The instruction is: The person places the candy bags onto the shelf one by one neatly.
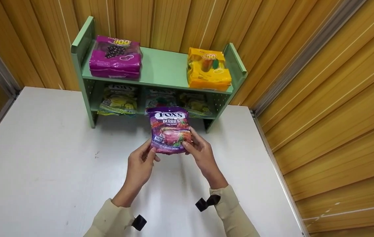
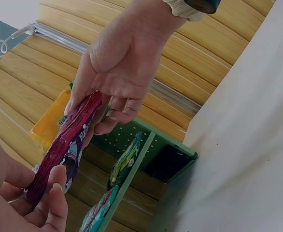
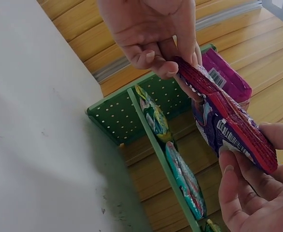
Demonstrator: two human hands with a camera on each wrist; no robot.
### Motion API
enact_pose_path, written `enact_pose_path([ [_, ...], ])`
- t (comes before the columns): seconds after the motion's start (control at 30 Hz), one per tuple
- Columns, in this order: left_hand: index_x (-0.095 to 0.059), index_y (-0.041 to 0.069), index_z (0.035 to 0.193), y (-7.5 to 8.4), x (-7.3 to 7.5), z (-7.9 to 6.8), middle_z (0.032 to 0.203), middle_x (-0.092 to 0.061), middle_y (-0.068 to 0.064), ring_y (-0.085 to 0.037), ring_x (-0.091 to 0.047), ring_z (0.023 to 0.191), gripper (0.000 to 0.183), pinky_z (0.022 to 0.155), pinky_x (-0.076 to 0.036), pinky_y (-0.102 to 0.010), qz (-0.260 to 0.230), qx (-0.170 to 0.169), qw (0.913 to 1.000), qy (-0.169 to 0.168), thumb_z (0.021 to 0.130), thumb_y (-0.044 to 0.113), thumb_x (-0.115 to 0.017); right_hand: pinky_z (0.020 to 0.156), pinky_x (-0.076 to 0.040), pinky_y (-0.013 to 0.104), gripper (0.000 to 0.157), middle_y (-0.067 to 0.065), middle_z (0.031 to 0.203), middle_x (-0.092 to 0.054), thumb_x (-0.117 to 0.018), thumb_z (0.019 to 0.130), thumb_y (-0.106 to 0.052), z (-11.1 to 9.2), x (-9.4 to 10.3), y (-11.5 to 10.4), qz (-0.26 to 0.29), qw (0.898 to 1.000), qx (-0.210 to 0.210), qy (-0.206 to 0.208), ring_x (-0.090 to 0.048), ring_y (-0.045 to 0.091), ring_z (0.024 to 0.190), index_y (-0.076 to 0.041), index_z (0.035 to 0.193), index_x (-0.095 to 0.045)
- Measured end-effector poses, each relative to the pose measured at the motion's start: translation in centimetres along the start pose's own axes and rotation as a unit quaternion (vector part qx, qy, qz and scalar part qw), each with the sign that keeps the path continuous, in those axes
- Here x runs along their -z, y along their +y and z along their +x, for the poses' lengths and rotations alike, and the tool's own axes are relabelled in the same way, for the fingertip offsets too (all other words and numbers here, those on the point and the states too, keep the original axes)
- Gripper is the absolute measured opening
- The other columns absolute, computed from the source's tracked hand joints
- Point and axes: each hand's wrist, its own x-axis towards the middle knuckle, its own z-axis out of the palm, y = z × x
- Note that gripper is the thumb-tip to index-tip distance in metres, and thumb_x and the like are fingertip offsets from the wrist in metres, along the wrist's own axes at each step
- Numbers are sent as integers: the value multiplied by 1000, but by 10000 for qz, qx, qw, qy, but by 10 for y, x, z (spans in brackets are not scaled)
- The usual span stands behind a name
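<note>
A purple bag of Fox's berries candy (image 1: 170,130) is held up between both hands, its printed front facing the head camera. My left hand (image 1: 140,163) pinches its lower left corner, thumb in front and fingers behind. On the lower right side, my right hand (image 1: 201,154) grips it the same way. Both wrist views show the bag's crimped red bottom edge, with the fingers curled under its back. Behind the bag stands a green two-tier shelf (image 1: 164,67); the bag overlaps its lower tier in the head view.
On the upper tier sit a purple grape-print pack (image 1: 116,61) at left and a yellow mango-print pack (image 1: 208,70) at right. The lower tier holds a yellow-green candy bag (image 1: 119,100), a teal bag (image 3: 185,179) and another yellow-green bag (image 1: 195,104). Wood-patterned walls (image 1: 332,115) enclose the white table (image 1: 58,158).
</note>
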Motion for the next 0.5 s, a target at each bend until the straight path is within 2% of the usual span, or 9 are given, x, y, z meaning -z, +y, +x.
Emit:
enact_pose_path([
  [0.17, -49, 12, 142, 9, 4, 4, 90, -65, -9, -22, -63, 76, 42, 59, -49, -19, -20, -178, 9998, -2, 100, 11, -52, 75, -51, 24, 65, 9, 142, -52, -63, 94, -25, 5, -1, -9, 27, 9998, 168, -50, -57, 16, 94, -19, 151, -33],
  [0.5, -48, 14, 143, 26, 11, 13, 96, -66, -10, -19, -62, 79, 43, 63, -50, -19, 90, -244, 9996, 67, 100, 12, -51, 78, -51, 25, 63, 4, 141, -52, -63, 94, -26, 11, -7, -30, -4, 9991, 416, -25, -57, 20, 99, -25, 150, -35],
])
